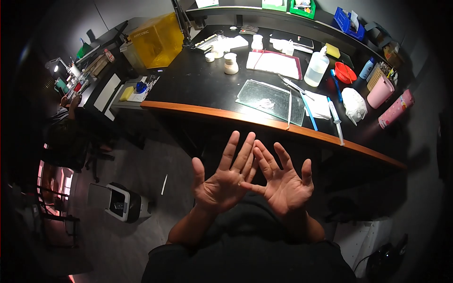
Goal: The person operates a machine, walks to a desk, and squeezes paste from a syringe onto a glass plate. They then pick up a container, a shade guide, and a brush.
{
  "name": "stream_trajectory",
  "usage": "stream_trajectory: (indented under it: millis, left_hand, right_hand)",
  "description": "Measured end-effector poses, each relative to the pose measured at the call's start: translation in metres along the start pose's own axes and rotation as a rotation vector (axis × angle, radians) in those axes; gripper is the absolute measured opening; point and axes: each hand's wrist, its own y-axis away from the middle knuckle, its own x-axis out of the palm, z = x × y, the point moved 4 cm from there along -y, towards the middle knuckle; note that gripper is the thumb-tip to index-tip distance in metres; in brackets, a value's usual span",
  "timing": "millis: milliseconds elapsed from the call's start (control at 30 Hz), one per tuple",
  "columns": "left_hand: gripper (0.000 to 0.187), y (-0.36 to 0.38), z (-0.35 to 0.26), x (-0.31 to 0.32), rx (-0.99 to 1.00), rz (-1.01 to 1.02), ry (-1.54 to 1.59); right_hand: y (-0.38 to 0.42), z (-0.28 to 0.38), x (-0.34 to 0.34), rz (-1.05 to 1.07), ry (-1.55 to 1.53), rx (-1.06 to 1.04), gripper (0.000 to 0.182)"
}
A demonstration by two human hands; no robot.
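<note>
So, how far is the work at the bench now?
Laid out: a glass plate with a small clump on it, a syringe and a clear bottle on the black bench. In hand: nothing; left hand and right hand are open, palms up. Everything on the bench lies untouched.

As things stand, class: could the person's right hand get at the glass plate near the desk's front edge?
Probably yes: the right hand is open and empty, and nothing lies between it and the glass plate but the desk's bare front edge.

On the bench point(198, 85), a bottle point(315, 69) stands behind the glass plate point(271, 101) (a syringe point(335, 121) lies to the plate's right).
</note>
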Motion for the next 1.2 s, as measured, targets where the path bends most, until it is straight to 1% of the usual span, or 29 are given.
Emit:
stream_trajectory:
  millis: [67, 100, 200, 233, 267, 333, 533, 933, 1133, 1200]
  left_hand:
    - [0.096, 0.001, 0.006, 0.0, -0.025, 0.014, -0.08]
    - [0.099, 0.001, 0.007, 0.0, -0.011, -0.016, -0.073]
    - [0.101, -0.003, 0.003, 0.005, 0.075, -0.043, 0.086]
    - [0.102, -0.003, 0.0, 0.001, 0.077, -0.023, -0.071]
    - [0.102, -0.002, -0.003, -0.001, 0.088, -0.015, -0.155]
    - [0.1, -0.002, -0.008, -0.002, 0.118, -0.057, -0.228]
    - [0.101, -0.003, -0.008, -0.004, 0.162, -0.062, -0.254]
    - [0.105, -0.002, -0.008, -0.004, 0.184, -0.045, -0.315]
    - [0.107, -0.003, -0.011, -0.008, 0.213, -0.059, -0.284]
    - [0.105, -0.004, -0.016, -0.011, 0.221, -0.062, -0.329]
  right_hand:
    - [0.0, -0.003, 0.002, -0.001, 0.027, 0.007, 0.077]
    - [0.0, -0.003, 0.002, -0.001, 0.035, 0.012, 0.077]
    - [-0.003, 0.006, 0.002, 0.03, 0.036, -0.018, 0.076]
    - [-0.003, 0.008, 0.005, 0.041, 0.027, -0.029, 0.076]
    - [-0.004, 0.011, 0.007, 0.044, 0.003, -0.054, 0.08]
    - [-0.005, 0.014, 0.007, 0.026, 0.042, -0.093, 0.086]
    - [-0.004, 0.011, 0.006, -0.015, 0.025, -0.081, 0.094]
    - [-0.003, 0.009, 0.006, -0.021, -0.02, -0.086, 0.093]
    - [-0.003, 0.01, 0.004, -0.017, -0.021, -0.091, 0.092]
    - [-0.005, 0.014, 0.003, -0.016, 0.025, -0.101, 0.089]
